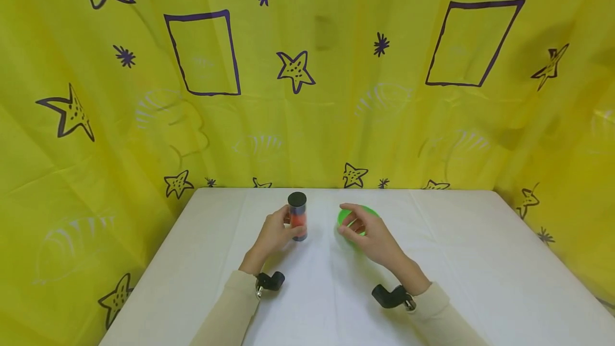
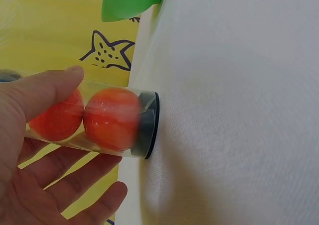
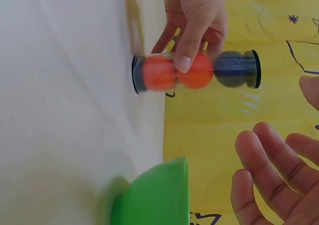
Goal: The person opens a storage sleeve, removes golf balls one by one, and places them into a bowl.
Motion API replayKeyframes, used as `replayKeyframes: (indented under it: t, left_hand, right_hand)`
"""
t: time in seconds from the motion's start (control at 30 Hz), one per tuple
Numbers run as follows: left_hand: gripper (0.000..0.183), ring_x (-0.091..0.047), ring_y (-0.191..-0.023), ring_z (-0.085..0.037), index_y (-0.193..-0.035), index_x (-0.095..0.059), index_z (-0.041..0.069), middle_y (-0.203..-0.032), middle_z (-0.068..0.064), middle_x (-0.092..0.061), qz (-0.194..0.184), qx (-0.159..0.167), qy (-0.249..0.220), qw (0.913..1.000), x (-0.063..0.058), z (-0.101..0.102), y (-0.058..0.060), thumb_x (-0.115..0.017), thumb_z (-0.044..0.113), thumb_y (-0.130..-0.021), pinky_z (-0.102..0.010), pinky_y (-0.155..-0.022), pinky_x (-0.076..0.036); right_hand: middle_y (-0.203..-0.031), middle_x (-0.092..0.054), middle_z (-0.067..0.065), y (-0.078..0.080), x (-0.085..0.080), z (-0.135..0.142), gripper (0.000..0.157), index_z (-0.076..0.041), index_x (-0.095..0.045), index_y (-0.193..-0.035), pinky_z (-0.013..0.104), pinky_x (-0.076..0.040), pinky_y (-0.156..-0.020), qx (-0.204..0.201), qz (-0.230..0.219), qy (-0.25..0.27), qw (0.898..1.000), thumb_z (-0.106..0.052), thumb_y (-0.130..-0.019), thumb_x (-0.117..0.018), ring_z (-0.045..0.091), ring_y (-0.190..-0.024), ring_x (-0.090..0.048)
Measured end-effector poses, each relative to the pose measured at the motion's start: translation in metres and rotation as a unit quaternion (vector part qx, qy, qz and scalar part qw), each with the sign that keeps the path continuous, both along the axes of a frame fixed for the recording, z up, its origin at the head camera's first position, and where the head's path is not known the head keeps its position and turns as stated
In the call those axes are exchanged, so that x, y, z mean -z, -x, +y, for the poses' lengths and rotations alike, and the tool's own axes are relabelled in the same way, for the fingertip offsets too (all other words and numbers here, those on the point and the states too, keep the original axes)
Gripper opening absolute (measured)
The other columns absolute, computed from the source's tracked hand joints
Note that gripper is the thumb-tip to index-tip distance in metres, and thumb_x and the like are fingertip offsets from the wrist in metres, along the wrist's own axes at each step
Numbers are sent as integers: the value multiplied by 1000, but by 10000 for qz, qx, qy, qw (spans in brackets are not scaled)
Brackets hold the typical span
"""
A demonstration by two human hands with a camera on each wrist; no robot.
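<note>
A clear tube of balls (image 1: 298, 217) with black end caps stands upright on or just above the white table. Inside it are two orange-red balls (image 2: 112, 119) and one dark blue ball (image 3: 230, 69) at the top. My left hand (image 1: 275, 233) holds the tube, thumb on the near side and fingers behind. To the right, a green bowl (image 3: 157, 200) sits on the table, partly hidden in the head view by my right hand (image 1: 377, 238). That hand hovers by the bowl with loosely bent fingers and nothing in it.
A white cloth covers the table (image 1: 307, 303). Yellow curtains (image 1: 307, 122) with drawn stars and rectangles hang behind it and along both sides. Each wrist carries a black camera mount (image 1: 390, 297).
</note>
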State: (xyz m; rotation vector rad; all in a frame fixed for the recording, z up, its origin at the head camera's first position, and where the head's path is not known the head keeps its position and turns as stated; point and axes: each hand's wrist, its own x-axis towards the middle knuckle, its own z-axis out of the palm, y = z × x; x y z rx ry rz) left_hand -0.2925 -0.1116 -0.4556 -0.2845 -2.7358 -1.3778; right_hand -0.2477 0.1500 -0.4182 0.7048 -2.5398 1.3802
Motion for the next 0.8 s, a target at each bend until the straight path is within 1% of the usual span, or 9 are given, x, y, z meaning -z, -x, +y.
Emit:
replayKeyframes:
  t: [0.13, 0.23, 0.37, 0.47, 0.6, 0.8]
  left_hand:
    - [49, -66, -116, -35, -131, -63, 11, -122, -13, -73, 49, 30, -3, 10000, -2, 1, -2, -83, 20, -87, -55, -99, -53]
    - [47, -66, -118, -36, -128, -65, 13, -123, -13, -73, 127, 79, 45, 9999, -2, 2, -3, -83, 20, -86, -56, -99, -52]
    - [42, -68, -117, -36, -121, -67, 15, -120, -11, -75, 359, 182, 170, 9990, -3, 4, -3, -85, 20, -84, -56, -99, -52]
    - [41, -69, -115, -35, -119, -68, 15, -115, -9, -76, 561, 293, 250, 9977, -2, 6, -3, -85, 19, -83, -55, -99, -52]
    - [44, -70, -112, -32, -122, -68, 15, -111, -5, -76, 770, 385, 420, 9954, -2, 8, -4, -86, 19, -82, -52, -97, -53]
    - [49, -69, -106, -25, -126, -69, 16, -106, -2, -75, 1034, 399, 672, 9916, -2, 10, -5, -87, 20, -81, -49, -96, -53]
  right_hand:
    - [-99, -70, 2, -1, 2, -3, 51, -6, -56, -141, 24, -55, -77, -40, -90, 49, 9999, -19, -95, -74, 14, -82, -65]
    - [-99, -70, 2, -1, 3, -4, 52, -7, -55, -141, 24, -55, -76, -53, -161, 36, 9999, -20, -95, -74, 12, -82, -65]
    - [-100, -70, 3, -1, 5, -4, 52, -7, -55, -142, 25, -56, -76, -62, -236, 35, 9997, -21, -95, -74, 11, -82, -66]
    - [-100, -70, 3, -2, 5, -5, 52, -7, -54, -142, 25, -56, -75, -37, -244, 35, 9997, -21, -95, -74, 11, -82, -66]
    - [-100, -70, 3, -2, 6, -5, 54, -8, -54, -143, 25, -56, -75, 5, -233, -4, 9997, -22, -95, -74, 12, -82, -66]
    - [-101, -70, 2, -3, 5, -6, 57, -9, -52, -145, 25, -55, -74, 61, -266, -44, 9996, -24, -95, -74, 15, -82, -67]
